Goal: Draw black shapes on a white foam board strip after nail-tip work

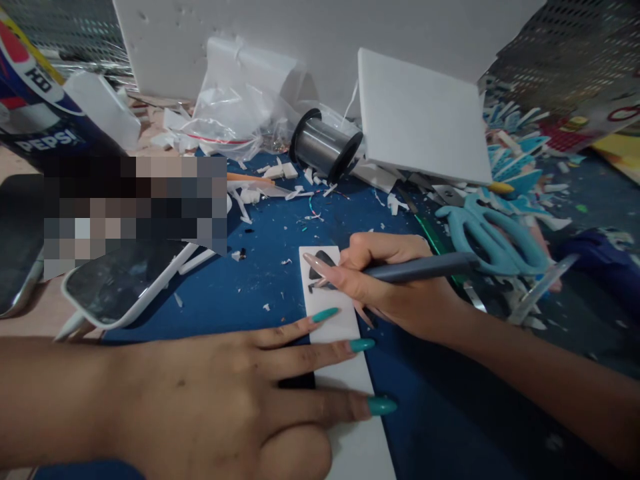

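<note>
My left hand (235,393) lies flat with its fingers spread. Its fingertips press on a long white strip (357,443), which looks like foam board, on a blue mat (215,293). In my right hand (400,293) is a dark grey pen (425,267), pinched between thumb and fingers and slanting up to the right. The pen's point is hidden behind the fingers at the strip's far end. A small dark rounded shape (327,259) lies under the right thumb there; whether it is a loose piece or a drawn mark I cannot tell.
Light-blue scissors (483,233) lie right of my right hand, amid scraps. Behind stand a spool of clear line (325,147), a white foam board (425,120) and a plastic bag (235,120). At left are a Pepsi bottle (50,127) and a white-rimmed dark object (120,283).
</note>
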The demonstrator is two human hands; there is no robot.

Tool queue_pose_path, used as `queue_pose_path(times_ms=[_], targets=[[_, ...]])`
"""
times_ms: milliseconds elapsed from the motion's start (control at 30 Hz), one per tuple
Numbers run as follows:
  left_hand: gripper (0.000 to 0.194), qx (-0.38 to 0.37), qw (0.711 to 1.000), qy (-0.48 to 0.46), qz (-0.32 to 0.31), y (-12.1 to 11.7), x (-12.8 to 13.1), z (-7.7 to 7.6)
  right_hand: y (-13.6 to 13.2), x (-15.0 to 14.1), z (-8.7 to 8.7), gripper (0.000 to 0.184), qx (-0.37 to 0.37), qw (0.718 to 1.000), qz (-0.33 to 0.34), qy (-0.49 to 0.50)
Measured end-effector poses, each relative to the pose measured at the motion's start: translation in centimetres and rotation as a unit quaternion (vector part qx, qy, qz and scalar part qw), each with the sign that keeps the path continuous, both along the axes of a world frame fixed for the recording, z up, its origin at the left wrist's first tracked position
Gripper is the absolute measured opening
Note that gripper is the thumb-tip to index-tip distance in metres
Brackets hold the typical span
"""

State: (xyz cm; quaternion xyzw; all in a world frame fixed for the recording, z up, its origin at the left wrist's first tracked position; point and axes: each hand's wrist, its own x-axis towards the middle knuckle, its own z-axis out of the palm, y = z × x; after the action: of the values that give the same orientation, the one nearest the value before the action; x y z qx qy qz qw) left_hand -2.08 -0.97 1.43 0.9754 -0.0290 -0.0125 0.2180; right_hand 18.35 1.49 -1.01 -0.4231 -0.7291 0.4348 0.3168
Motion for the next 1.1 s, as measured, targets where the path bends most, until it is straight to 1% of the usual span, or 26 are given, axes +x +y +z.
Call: queue_pose_path(times_ms=[133,200,367,567,667,700,733,867,900,1000,1100], targets=[[0.026,0.001,1.0,-0.006,-0.003,0.1,0.0,-0.1,0.1,-0.2,0.2,0.038,0.046,0.998,-0.001,-0.033],[0.026,-0.001,1.0,-0.004,0.0,0.2,0.1,-0.1,0.1,-0.3,0.4,0.039,0.055,0.998,-0.005,-0.039],[0.024,-0.002,1.0,0.008,-0.009,0.3,0.2,0.2,0.2,-0.3,0.5,0.037,0.043,0.998,-0.001,-0.044],[0.031,0.002,1.0,0.009,-0.015,0.2,0.1,0.1,0.1,-0.1,0.6,0.038,0.023,0.999,-0.003,-0.038],[0.028,0.0,1.0,-0.019,0.009,-0.1,-0.3,-0.4,0.0,-0.1,0.7,0.038,0.018,0.999,0.0,-0.037],[0.027,-0.001,0.999,-0.043,0.032,-0.2,-0.5,-0.6,0.0,-0.1,0.7,0.037,0.016,0.999,0.0,-0.036],[0.027,0.0,0.998,-0.051,0.04,-0.3,-0.7,-0.8,0.0,0.0,0.6,0.037,0.013,0.999,0.001,-0.035],[0.03,0.011,0.998,-0.05,0.041,-0.7,-0.9,-1.1,0.0,0.1,0.5,0.036,0.006,0.999,0.002,-0.034],[0.031,0.015,0.997,-0.058,0.044,-0.7,-0.9,-1.1,0.0,0.2,0.4,0.037,0.009,0.999,0.002,-0.035],[0.029,0.03,0.999,-0.026,0.023,-0.5,-0.6,-0.7,0.1,0.3,0.4,0.038,0.019,0.999,0.006,-0.037],[0.027,0.037,0.999,-0.023,0.019,-0.1,-0.4,-0.1,0.1,0.4,0.5,0.039,0.009,0.999,0.006,-0.034]])
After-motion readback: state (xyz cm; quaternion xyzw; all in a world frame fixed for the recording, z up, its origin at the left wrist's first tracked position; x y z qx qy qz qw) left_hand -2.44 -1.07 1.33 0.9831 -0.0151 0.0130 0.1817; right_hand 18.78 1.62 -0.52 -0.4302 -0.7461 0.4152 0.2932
